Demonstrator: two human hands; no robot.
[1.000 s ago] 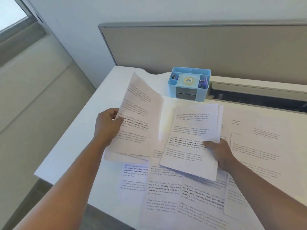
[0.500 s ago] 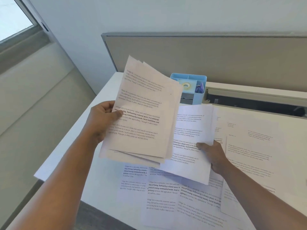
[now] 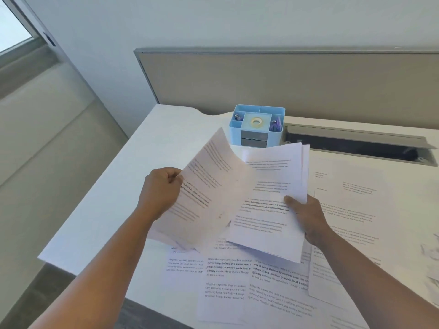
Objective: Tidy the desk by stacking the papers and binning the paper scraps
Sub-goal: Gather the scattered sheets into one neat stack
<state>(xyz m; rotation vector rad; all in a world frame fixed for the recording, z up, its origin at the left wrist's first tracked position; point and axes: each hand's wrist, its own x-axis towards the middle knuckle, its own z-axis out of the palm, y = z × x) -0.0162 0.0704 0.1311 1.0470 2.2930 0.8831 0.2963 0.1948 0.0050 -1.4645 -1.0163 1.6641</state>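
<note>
Your left hand (image 3: 161, 193) grips a bent sheaf of papers (image 3: 209, 193), and your right hand (image 3: 306, 214) pinches a second sheaf (image 3: 268, 210), both above the surface (image 3: 99, 222). Lay the left on the right, square the edges, then collect the loose sheets (image 3: 237, 281) below.

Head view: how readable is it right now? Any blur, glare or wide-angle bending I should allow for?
Head view: daylight is soft, no hard glare; the sheets in the left hand are motion-smeared, their text unreadable; the sheets in the right hand are only slightly sharper; bold lines on the loose papers on the desk read clearly; wide-angle bending shows at the edges.
</note>
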